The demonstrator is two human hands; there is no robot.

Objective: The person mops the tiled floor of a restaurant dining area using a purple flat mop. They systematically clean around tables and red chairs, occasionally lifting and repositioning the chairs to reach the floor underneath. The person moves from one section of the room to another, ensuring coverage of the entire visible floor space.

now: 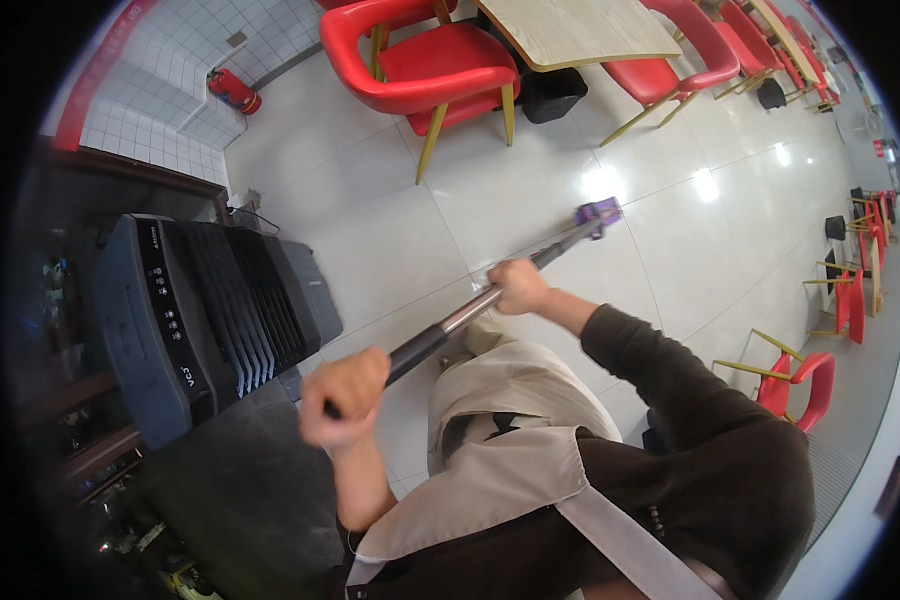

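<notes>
A long mop-like pole point(471, 311) runs slantwise across the view, with a black grip at its near end and a metal shaft. My left hand point(345, 397) is wrapped around the black grip near its end. Farther down, my right hand point(519, 286) clasps the shaft. At the far end a purple head point(601, 214) meets the glossy tiled floor point(525, 187); it is blurred, so its exact kind cannot be made out. A beige apron point(480, 480) covers my front.
A grey and black air cooler point(217, 315) stands at my left, beside a dark mat point(247, 480). A fire extinguisher point(234, 91) is by the tiled wall. Red chairs point(450, 56) surround a wooden table point(577, 30) ahead, with a black bin point(555, 96) below. More red chairs point(817, 379) line the right.
</notes>
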